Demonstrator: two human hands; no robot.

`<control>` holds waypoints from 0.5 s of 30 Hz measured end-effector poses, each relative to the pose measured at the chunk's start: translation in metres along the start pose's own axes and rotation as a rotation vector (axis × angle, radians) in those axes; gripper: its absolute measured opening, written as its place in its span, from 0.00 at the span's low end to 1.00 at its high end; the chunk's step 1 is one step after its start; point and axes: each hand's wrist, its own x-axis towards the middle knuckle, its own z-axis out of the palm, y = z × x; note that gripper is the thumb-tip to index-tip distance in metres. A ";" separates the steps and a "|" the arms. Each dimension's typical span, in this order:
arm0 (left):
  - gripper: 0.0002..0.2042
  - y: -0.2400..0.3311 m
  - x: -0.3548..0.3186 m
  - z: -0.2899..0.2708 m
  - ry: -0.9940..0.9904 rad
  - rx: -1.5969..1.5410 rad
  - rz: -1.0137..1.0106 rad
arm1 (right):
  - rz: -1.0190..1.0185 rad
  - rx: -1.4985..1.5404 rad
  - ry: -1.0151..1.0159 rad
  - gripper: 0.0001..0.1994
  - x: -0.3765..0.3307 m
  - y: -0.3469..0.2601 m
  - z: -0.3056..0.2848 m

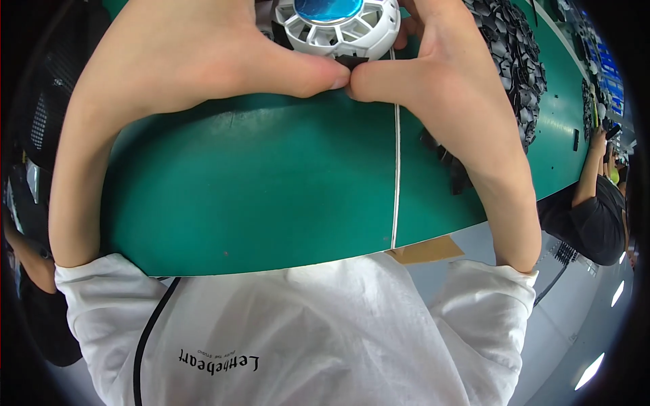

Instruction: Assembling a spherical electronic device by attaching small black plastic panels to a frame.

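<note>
A white round slatted housing, like a small fan's, is at the top edge of the view. Shiny blue film covers its centre. My left hand and my right hand close round it from both sides. Both thumb tips meet at its near rim, against a small black piece. Most of my left fingers are out of view or hidden; a few right fingertips show beside the housing. The housing's far side is cut off by the frame.
A large heap of black plastic pieces lies on the green table, right of my right hand. A few loose ones sit by my right forearm. A white strip crosses the table. People in dark clothes are at both sides.
</note>
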 end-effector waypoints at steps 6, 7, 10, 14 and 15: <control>0.23 -0.028 0.003 0.017 0.043 -0.114 0.138 | 0.003 0.035 0.004 0.20 0.009 0.028 -0.001; 0.24 -0.028 0.003 0.018 0.027 -0.092 0.137 | 0.005 0.039 0.003 0.19 0.003 0.031 -0.002; 0.29 -0.026 0.002 0.019 -0.008 -0.021 0.141 | 0.000 0.042 0.001 0.18 0.005 0.036 0.005; 0.35 -0.017 0.000 0.013 -0.011 0.080 0.166 | -0.034 0.005 0.004 0.16 0.011 0.032 0.005; 0.37 -0.015 0.000 0.011 -0.010 0.106 0.174 | -0.044 -0.006 0.005 0.15 0.010 0.028 0.007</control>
